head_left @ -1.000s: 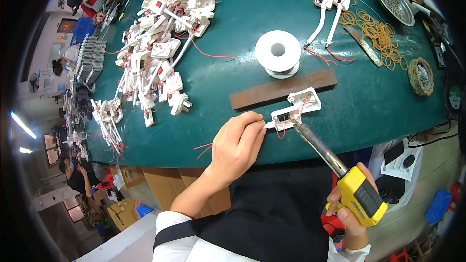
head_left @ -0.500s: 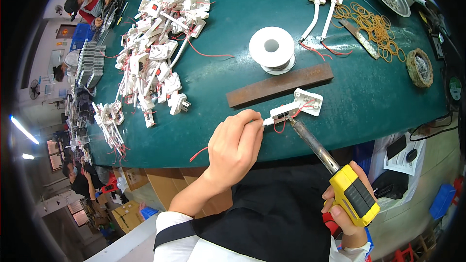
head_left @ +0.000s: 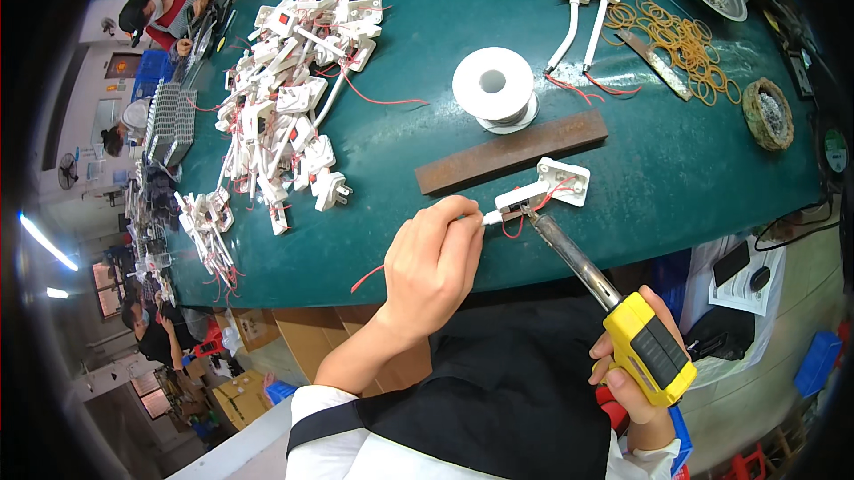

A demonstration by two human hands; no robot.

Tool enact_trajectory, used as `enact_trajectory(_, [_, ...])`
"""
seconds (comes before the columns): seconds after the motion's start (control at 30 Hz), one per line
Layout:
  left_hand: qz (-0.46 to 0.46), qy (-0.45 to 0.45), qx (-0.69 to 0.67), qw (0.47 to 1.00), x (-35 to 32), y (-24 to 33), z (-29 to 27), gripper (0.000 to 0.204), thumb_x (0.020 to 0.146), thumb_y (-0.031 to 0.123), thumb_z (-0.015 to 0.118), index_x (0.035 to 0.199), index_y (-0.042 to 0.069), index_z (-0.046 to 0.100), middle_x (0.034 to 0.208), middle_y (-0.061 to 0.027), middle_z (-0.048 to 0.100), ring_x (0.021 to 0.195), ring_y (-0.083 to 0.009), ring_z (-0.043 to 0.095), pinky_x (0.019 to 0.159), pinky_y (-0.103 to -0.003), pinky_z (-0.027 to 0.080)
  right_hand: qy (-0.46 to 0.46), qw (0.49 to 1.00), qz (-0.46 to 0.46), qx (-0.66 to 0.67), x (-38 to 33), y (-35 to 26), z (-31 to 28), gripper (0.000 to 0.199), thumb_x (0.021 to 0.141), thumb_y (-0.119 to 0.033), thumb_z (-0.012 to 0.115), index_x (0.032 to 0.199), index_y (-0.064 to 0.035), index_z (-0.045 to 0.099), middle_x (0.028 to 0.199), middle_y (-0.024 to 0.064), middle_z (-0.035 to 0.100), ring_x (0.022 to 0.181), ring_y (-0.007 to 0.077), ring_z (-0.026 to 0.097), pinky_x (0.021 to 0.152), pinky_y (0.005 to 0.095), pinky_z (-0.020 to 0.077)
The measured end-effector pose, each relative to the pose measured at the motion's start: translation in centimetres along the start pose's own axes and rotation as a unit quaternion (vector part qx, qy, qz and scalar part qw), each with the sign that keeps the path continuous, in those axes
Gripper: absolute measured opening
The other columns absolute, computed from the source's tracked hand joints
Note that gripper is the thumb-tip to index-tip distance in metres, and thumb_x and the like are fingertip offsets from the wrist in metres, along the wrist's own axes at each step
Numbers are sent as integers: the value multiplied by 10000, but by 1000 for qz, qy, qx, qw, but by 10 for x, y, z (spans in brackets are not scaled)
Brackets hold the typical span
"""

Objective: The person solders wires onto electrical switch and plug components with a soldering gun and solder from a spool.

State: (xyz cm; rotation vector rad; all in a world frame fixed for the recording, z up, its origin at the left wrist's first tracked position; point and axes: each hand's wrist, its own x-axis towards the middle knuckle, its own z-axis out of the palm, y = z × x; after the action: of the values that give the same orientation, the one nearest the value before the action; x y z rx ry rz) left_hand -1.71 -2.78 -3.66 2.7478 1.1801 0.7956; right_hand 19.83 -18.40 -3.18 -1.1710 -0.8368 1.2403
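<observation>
Head view: looking down on a green tabletop (head_left: 382, 177) with a curved near edge.
Left hand (head_left: 436, 258): closed at the fingertips, pinching the slim end of a white housing (head_left: 529, 193), knuckles up.
White housing: held over the tabletop near its front edge; long axis slanting from lower left to upper right, with the slim end pointing left into the grip and the wide, squared end pointing right and away; hollow side up.
Right hand (head_left: 633, 395): wrapped around the yellow handle of a soldering iron (head_left: 628, 324), well apart from the left hand.
Soldering iron: pointing up and left, crosswise to the white housing, tip at its near side; contact too small to tell.
Red wires (head_left: 513, 236): looping out of the white housing toward the near edge.
Brown bar (head_left: 511, 153): lying just beyond, nearly parallel to the white housing.
White spool (head_left: 471, 84): standing just behind the brown bar.
Heap of white parts (head_left: 285, 97): spread well to the left, tangled, pointing every way.
Rubber bands (head_left: 676, 44): scattered at upper right.
</observation>
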Motion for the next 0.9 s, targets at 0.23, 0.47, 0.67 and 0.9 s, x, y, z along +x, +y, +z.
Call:
enact_trajectory(0.23, [0, -2, 2, 1000, 1, 1, 0, 177, 688, -27, 692, 835, 8, 599, 923, -61, 581, 680, -197, 556, 568, -299, 433, -7, 999, -46, -24, 2, 4, 1, 651, 735, -52, 636, 1314, 116, 389, 807, 156, 657, 576, 145, 647, 536, 221, 514])
enact_trajectory(0.47, [-7, -5, -9, 1000, -1, 0, 2, 184, 684, -30, 694, 838, 8, 602, 924, -64, 586, 674, -200, 559, 574, -296, 438, 8, 999, -31, -18, -1, 3, 3, 641, 742, -59, 636, 1308, 120, 394, 811, 157, 657, 582, 142, 647, 545, 227, 513])
enact_trajectory(0.67, [-15, -15, 0, 1000, 4, 2, -2, 190, 686, -32, 696, 850, 6, 608, 938, -72, 589, 703, -210, 578, 594, -306, 461, 24, 999, 0, 26, -4, -2, -1, 678, 739, -58, 649, 1330, 115, 366, 823, 168, 652, 569, 155, 632, 543, 237, 512])
enact_trajectory(0.9, [-185, -69, -227, 954, 0, -5, -18, 156, 794, -23, 657, 945, -16, 616, 1050, -105, 574, 843, -189, 612, 730, -302, 527, 161, 981, -98, -47, 16, -24, -33, 648, 773, -278, 591, 1233, 130, 387, 842, 158, 532, 537, 128, 504, 448, 205, 401])
